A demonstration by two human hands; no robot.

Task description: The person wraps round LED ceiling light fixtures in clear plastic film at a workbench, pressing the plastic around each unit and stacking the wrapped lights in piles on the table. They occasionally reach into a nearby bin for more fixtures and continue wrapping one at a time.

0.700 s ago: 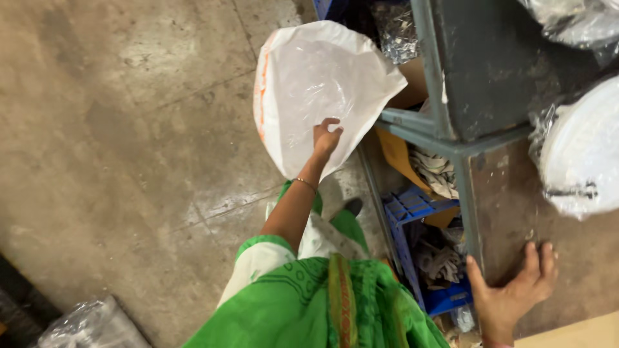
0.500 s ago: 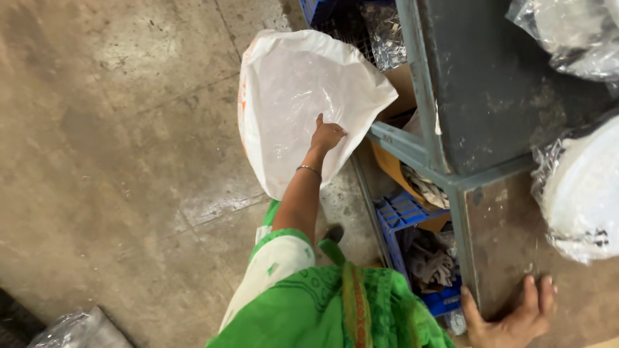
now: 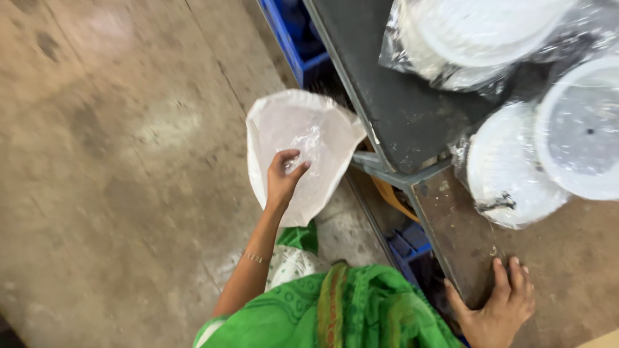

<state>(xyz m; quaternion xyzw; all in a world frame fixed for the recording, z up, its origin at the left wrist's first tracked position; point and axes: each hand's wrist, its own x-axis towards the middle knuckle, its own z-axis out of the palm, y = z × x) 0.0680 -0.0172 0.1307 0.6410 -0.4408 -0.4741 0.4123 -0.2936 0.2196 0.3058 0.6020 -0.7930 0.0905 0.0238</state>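
The left hand [image 3: 284, 177] pinches the near rim of a white sack [image 3: 303, 154], holding it open and off the concrete floor [image 3: 116, 161] beside the table [image 3: 400, 109]. The sack's mouth gapes toward 12 o'clock; nothing shows inside it except clear plastic lining. The right hand [image 3: 496, 309] lies flat and spread on the table edge at 5 o'clock, holding nothing. Bagged white plates [image 3: 516, 167] sit at 2 o'clock, none in the sack. Blue crates [image 3: 293, 35] stand under the table.
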